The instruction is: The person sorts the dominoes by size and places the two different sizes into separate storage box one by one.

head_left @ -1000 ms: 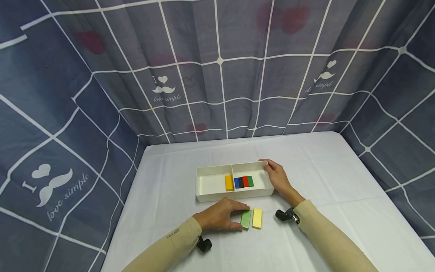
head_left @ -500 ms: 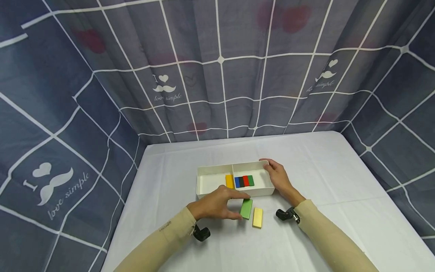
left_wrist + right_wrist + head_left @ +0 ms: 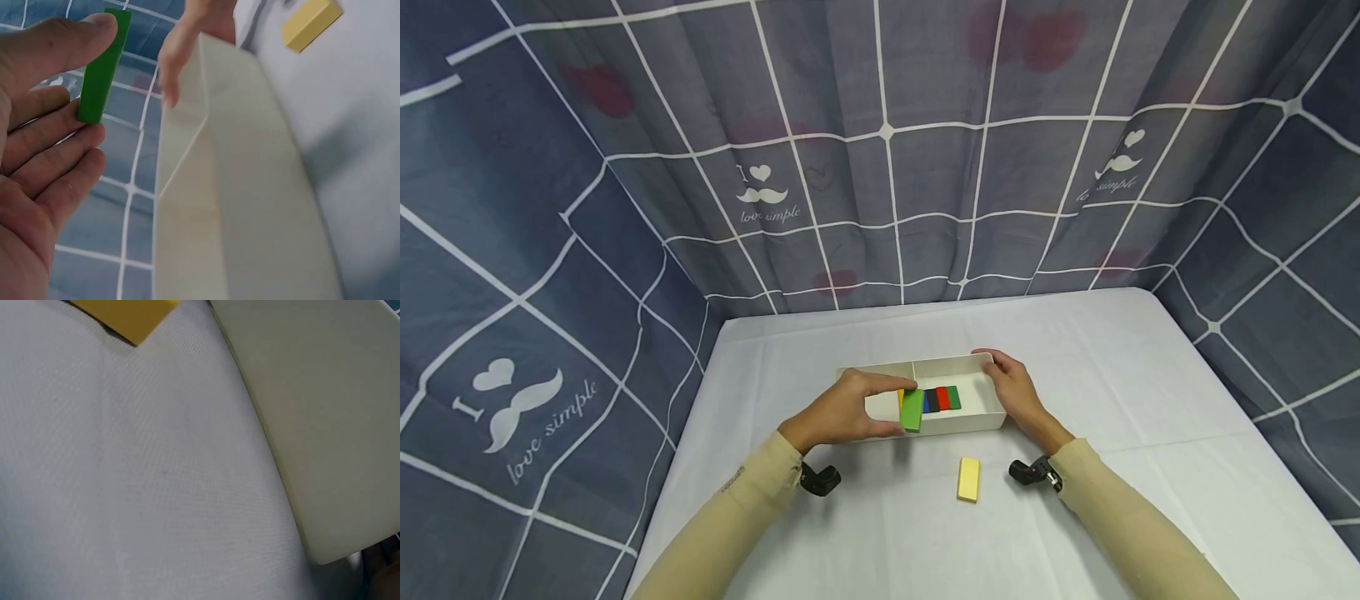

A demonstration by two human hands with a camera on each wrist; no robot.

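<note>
My left hand (image 3: 838, 408) pinches a bright green block (image 3: 912, 410) between thumb and fingertips, over the front wall of a white two-part box (image 3: 966, 422) near its divider. The left wrist view shows this green block (image 3: 100, 78) upright, the thumb across its upper part. At the box's right end, my right hand (image 3: 1017, 396) grips the wall, thumb inside. Blue, black, red (image 3: 943, 398) and dark green (image 3: 954, 397) blocks lie side by side in the right compartment. An orange-yellow block left of the divider is mostly hidden behind the held one.
A pale yellow block (image 3: 968, 480) lies on the white tablecloth (image 3: 910, 542) in front of the box. Dark checked curtains (image 3: 850, 183) stand behind the table and along both sides. A black wrist camera (image 3: 820, 480) is strapped under the left sleeve.
The left hand has lifted the green block off the tablecloth beside the yellow one and carried it left and away, over the box. The right hand has stayed at the box's end.
</note>
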